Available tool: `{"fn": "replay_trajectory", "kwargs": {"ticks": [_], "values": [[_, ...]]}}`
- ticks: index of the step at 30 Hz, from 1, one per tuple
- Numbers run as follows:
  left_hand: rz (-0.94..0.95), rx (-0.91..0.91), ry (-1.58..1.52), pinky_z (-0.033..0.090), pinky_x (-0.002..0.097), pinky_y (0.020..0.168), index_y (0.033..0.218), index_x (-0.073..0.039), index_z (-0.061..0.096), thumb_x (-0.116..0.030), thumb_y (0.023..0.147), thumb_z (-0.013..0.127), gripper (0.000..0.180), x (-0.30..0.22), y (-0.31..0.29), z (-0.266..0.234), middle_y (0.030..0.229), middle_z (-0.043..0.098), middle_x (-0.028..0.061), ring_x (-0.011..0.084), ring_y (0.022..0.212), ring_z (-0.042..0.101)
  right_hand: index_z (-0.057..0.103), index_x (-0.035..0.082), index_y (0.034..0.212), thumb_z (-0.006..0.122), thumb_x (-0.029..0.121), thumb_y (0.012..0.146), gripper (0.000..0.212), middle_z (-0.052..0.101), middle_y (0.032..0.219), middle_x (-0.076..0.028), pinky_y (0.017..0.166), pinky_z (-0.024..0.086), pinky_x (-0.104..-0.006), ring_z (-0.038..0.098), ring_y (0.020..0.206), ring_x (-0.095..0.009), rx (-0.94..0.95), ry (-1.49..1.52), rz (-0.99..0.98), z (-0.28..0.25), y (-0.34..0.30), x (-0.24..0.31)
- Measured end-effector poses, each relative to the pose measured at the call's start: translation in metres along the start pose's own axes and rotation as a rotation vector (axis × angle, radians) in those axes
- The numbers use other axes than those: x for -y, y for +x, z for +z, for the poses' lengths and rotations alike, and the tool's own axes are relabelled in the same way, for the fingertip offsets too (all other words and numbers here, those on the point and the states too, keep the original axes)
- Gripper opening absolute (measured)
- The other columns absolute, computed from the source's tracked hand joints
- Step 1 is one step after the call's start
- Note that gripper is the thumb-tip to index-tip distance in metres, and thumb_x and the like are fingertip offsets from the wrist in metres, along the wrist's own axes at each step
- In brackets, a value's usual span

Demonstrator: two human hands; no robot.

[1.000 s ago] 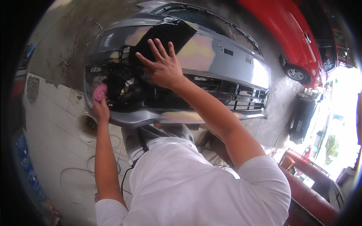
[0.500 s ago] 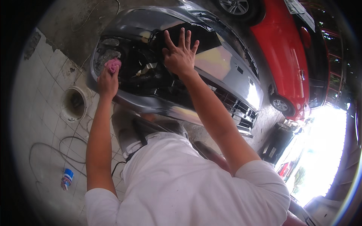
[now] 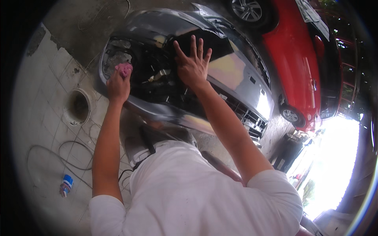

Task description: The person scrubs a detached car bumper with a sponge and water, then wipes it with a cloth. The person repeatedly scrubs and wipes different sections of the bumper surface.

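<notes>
My left hand (image 3: 118, 86) is closed round a crumpled pink cloth (image 3: 125, 69). The cloth is at the dark headlight opening (image 3: 141, 63) in the front corner of a grey car (image 3: 157, 20). Further right, my right hand (image 3: 193, 65) has its fingers spread and holds nothing. It is over a black area (image 3: 218, 44) of the car's front; whether the palm touches it, I cannot tell. Beside that area, the grey bodywork has a yellowish and pinkish sanded patch (image 3: 226, 69). A pale part (image 3: 159, 75) shows inside the opening.
A white bucket (image 3: 91, 103) stands on the tiled floor (image 3: 47, 94) at left. Near it lie a dark hose (image 3: 63, 157) and a blue-labelled container (image 3: 66, 184). Beyond the grey car is a red car (image 3: 291, 55). The grille (image 3: 254, 120) is right of my right forearm.
The view has shifted slightly, with the grey car now a little further right. My right hand sits slightly nearer me. The left hand keeps its hold on the pink cloth.
</notes>
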State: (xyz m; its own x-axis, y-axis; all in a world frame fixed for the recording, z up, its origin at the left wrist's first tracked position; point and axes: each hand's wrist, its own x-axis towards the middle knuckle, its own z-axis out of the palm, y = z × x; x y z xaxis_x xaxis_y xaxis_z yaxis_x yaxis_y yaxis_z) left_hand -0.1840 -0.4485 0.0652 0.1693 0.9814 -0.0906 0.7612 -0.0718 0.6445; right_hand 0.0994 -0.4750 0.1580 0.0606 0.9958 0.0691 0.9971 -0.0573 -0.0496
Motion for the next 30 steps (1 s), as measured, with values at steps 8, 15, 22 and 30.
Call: {"fn": "replay_trajectory", "kwargs": {"ticks": [8,15,22,30], "values": [[0.003,0.054,0.13,0.04,0.0513,0.111,0.143,-0.004,0.058,-0.045,0.106,0.055,0.056,0.007,0.008,0.002,0.143,0.062,0.019,0.0377,0.132,0.058,0.042,0.042,0.161,0.063,0.032,0.099,0.066,0.015,0.175,-0.021,0.125,0.003,-0.0683,0.007,0.163,-0.042,0.054,-0.025,0.068,-0.01,-0.026,-0.006],[0.053,0.019,0.123,0.043,0.0525,0.106,0.139,-0.011,0.061,-0.044,0.105,0.058,0.048,0.016,0.013,0.001,0.137,0.064,0.0179,0.0401,0.127,0.059,0.045,0.045,0.158,0.061,0.037,0.098,0.062,0.02,0.175,-0.017,0.123,0.002,-0.0729,0.01,0.162,-0.044,0.016,0.061,-0.015,-0.006,-0.038,-0.017],[0.067,0.083,0.058,0.045,0.051,0.106,0.138,-0.004,0.063,-0.044,0.106,0.057,0.051,0.028,0.035,0.014,0.136,0.065,0.0217,0.0425,0.127,0.059,0.043,0.039,0.16,0.056,0.04,0.104,0.058,0.024,0.175,-0.011,0.125,0.007,-0.0705,0.015,0.162,-0.038,-0.103,0.111,0.004,0.006,-0.022,-0.022],[0.042,0.088,-0.035,0.047,0.0499,0.102,0.133,-0.002,0.065,-0.04,0.107,0.057,0.047,0.035,0.029,-0.008,0.131,0.067,0.0245,0.0448,0.121,0.062,0.03,0.031,0.167,0.058,0.038,0.103,0.07,0.015,0.178,-0.004,0.13,0.012,-0.0556,0.01,0.164,-0.029,0.102,-0.09,0.241,-0.049,-0.231,-0.248]]}}
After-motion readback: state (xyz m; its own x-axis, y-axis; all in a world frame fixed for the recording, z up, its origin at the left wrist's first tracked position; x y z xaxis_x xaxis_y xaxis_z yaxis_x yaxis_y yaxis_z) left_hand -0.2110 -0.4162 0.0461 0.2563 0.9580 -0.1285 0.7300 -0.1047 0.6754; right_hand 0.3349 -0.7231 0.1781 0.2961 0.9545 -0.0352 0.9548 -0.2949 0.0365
